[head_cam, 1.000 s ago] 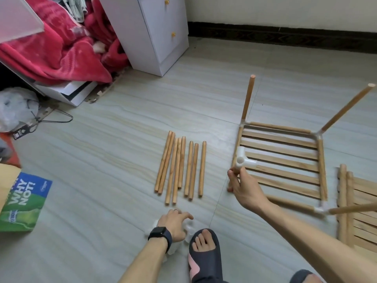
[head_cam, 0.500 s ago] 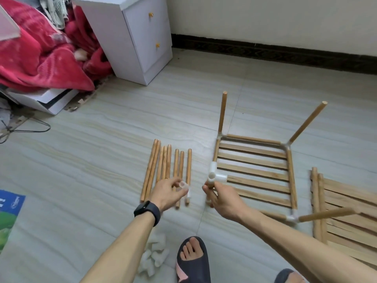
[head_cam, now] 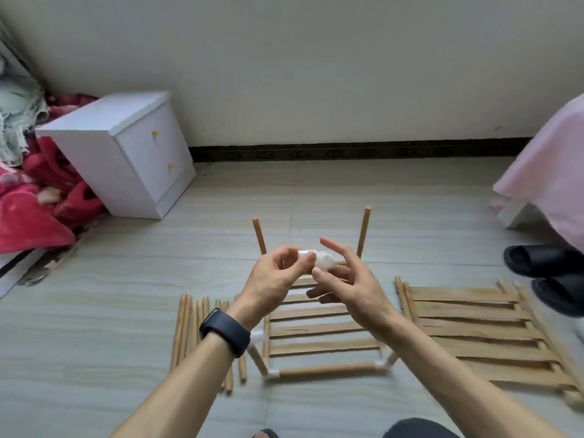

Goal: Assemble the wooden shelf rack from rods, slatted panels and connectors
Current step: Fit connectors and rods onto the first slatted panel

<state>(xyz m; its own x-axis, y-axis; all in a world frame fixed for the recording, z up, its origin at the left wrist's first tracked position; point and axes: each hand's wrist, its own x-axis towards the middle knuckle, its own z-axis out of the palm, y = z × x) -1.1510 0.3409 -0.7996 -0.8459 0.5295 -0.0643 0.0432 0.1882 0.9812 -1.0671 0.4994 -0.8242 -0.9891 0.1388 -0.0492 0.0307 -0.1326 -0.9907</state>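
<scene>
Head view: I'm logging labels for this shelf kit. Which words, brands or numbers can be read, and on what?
None: no lettering can be read anywhere.
The white connectors, wooden rods, slatted panels, white cabinet and black wristband show only plain surfaces.

Room contents, bkgd & edges
White cabinet (head_cam: 126,159), 2 drawers w/ orange knobs (head_cam: 155,132), stands rear L on grey tiled floor (head_cam: 94,311), close to pale wall (head_cam: 316,58) w/ dark skirting (head_cam: 347,151). Red blanket (head_cam: 28,216) heaped just beside cabinet, L side; pale patterned cloth (head_cam: 15,112) above it. Pink sheet (head_cam: 550,181) hangs at R edge; pr black slippers (head_cam: 543,260) side by side on floor below it.
</scene>
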